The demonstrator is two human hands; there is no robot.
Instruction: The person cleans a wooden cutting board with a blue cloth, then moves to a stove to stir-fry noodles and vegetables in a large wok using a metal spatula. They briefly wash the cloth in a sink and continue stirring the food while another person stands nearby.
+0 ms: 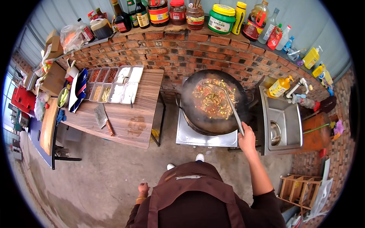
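My right hand (247,139) grips the long metal handle of a ladle (234,110), whose head lies among the food in a big black wok (196,119). Bean sprouts and other pieces in reddish broth (214,98) steam in the wok, which sits on a silver stove (185,136). My left hand (143,188) hangs beside my body over the floor, fingers curled and nothing seen in it. On the wooden table (142,114) to the left lies a cleaver (102,118) with a wooden handle, near clear plastic containers (116,92) of ingredients, several with spoons.
Right of the wok stands a steel sink (285,114) with a metal bowl (275,132) and a yellow pump bottle (279,87). Sauce jars and bottles, among them a green jar (221,19), line the brick ledge behind. A wooden rack (299,190) stands at lower right.
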